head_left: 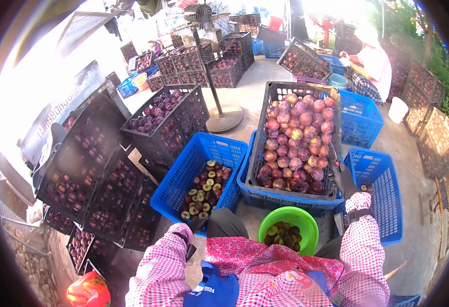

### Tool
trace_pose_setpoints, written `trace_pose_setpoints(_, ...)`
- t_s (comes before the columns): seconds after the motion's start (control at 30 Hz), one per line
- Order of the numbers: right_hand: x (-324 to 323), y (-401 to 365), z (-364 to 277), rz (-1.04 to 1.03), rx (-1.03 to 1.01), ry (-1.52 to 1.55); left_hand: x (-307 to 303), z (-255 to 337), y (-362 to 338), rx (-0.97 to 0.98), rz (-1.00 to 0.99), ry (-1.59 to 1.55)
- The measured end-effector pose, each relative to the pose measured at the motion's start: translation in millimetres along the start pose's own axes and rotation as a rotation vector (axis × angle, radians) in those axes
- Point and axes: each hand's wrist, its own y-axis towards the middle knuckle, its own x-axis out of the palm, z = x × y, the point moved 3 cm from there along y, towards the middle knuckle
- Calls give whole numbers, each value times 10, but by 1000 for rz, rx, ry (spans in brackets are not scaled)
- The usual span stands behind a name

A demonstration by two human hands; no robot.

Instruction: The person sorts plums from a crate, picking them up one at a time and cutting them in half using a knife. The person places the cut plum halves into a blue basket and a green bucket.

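Observation:
My right hand, in a dark glove, reaches over the right rim of a black crate heaped with red-purple plums. Its fingers are closed around a thin, pale, blade-like thing that points up along the crate's inner side. My left hand, also in a dark glove, is low at the front rim of a blue basket; its fingers are mostly hidden against dark trousers. Inside that basket lie halved plums with yellow flesh. Between my knees stands a bright green bowl holding dark plum pieces.
A blue basket stands beside my right arm, another behind the crate. Stacked black crates of plums rise at left. Ahead are a fan stand and more crates. A person sits at the upper right.

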Motion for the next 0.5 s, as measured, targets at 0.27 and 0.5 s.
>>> trace_pose_setpoints(0.27,10,-75,-126,-53,69,68,45,-124,84,175,79,-11)
trace_pose_setpoints(0.5,-4,-119,-180,-39,45,44,-37,600,-423,87,125,125)
